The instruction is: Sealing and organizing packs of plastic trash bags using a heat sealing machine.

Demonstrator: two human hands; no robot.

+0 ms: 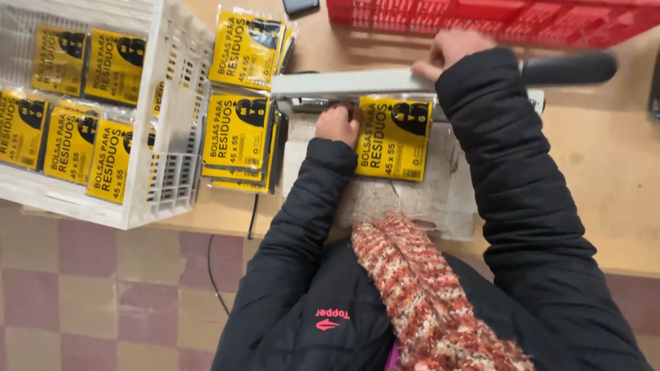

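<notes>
My left hand point(339, 122) presses its fingers on the left edge of a yellow and black packet point(393, 139) that lies on the grey pad of a heat sealer point(440, 192). The packet's top edge sits under the sealer's long grey bar point(344, 83). My right hand point(448, 52) is closed over that bar, pressing it down, next to the bar's black handle point(569, 68). Both arms wear black padded sleeves.
A stack of the same yellow packets point(238, 130) lies left of the sealer, another stack point(247, 49) behind it. A white plastic crate point(172, 117) at the left holds several more. A red crate point(495, 19) stands at the back. A phone point(300, 6) lies near it.
</notes>
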